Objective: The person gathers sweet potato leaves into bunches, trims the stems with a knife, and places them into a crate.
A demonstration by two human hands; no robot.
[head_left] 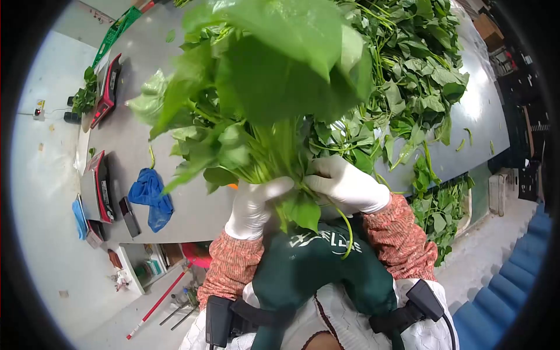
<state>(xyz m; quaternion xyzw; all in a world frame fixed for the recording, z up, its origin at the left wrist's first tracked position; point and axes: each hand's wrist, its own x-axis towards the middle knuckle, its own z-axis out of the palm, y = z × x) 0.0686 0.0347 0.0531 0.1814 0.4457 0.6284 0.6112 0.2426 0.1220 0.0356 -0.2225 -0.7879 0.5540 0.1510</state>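
A big bunch of leafy greens (274, 76) stands upright close to the camera, its broad leaves spreading over the table. My left hand (252, 205), in a white glove, is closed around the stems low on the bunch. My right hand (344, 184), gloved too, pinches at stems on the bunch's right side. One loose stem (349, 233) curls down below my right hand, over the dark green apron (315, 262). Leaves hide part of the fingers of both hands.
A large heap of greens (408, 76) covers the right of the metal table (192, 204). On the left are red scales (104, 186), a blue cloth (150, 198) and a green crate (116, 35). More greens (440, 216) lie in a container below the table's right edge.
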